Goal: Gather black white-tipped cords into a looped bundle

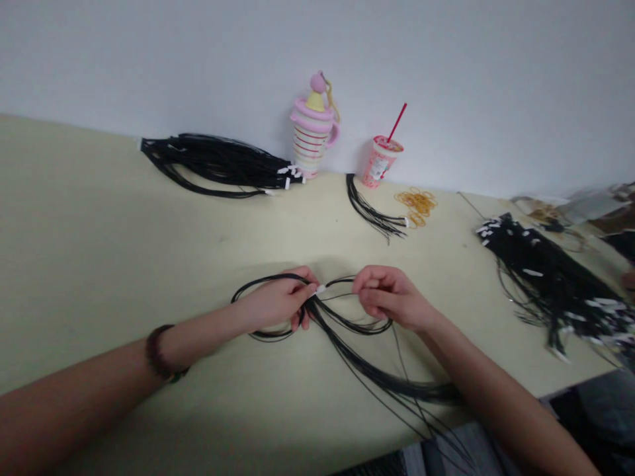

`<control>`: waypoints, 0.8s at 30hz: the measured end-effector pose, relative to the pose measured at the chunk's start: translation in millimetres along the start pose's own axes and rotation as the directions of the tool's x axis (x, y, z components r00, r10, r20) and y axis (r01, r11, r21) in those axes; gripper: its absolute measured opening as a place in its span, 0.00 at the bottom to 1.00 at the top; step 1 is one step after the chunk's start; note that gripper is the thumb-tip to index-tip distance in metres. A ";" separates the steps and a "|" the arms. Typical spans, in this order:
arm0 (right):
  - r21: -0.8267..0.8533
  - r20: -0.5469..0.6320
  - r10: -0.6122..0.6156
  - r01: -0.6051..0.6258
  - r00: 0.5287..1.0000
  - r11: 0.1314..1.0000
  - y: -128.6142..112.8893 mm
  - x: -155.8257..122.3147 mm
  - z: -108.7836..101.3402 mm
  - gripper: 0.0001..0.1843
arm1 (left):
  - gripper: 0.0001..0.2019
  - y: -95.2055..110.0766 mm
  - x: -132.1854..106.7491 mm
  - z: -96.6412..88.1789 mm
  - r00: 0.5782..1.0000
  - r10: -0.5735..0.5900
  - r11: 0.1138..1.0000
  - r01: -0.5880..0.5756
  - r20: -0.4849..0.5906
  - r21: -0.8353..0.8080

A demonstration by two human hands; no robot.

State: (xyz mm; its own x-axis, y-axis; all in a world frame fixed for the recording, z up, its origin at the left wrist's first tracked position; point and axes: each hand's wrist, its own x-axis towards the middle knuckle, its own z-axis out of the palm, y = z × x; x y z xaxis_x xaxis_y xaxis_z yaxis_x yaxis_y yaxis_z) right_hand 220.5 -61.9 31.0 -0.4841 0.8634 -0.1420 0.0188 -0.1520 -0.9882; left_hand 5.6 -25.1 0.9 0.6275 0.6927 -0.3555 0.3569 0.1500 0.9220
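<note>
My left hand [290,294] pinches a bundle of black cables [357,360] close to a small white connector [320,289]. One loop of the bundle curls back around my left wrist. To the right, my right hand [381,294] is closed, thumb against fingers, on the black wires that run out from the connector. Another loop bends below its fingers. The loose length of the bundle trails right and down, under my right forearm, toward the table's front edge. Thin single wires stray from it there.
Along the wall lie a large black cable bundle [218,162], a striped pink jug [310,139], a cup with a red straw [381,162], a small cable bundle [370,208] and yellow rubber bands [417,201]. A cable pile [550,271] covers the right side. Part of another person's hand [628,279] shows at the right edge.
</note>
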 end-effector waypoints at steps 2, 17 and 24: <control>0.108 -0.084 -0.063 0.072 0.994 0.992 -9.9 -17.2 -13.2 0.06 | 0.12 -1.0 0.0 0.0 1.000 0.009 1.000 -0.009 0.003 -0.007; -0.294 -0.381 -0.517 0.429 0.767 0.854 -74.3 -41.0 -10.9 0.09 | 0.13 -4.4 0.7 -1.2 1.000 0.011 1.000 -0.011 -0.014 0.014; -0.216 -0.233 -0.368 0.322 0.900 0.922 -60.4 10.8 41.0 0.07 | 0.15 -4.7 1.8 -0.8 0.999 0.050 0.998 -0.049 -0.004 0.027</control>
State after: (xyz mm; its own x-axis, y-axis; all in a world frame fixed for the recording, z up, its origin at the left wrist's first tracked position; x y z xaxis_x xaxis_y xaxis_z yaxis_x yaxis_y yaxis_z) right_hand 178.3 -63.2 91.5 -0.2392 0.9450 0.2229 0.0506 0.2414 -0.9691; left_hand 4.5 -24.0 -3.9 0.6415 0.7022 -0.3088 0.3443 0.0962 0.9339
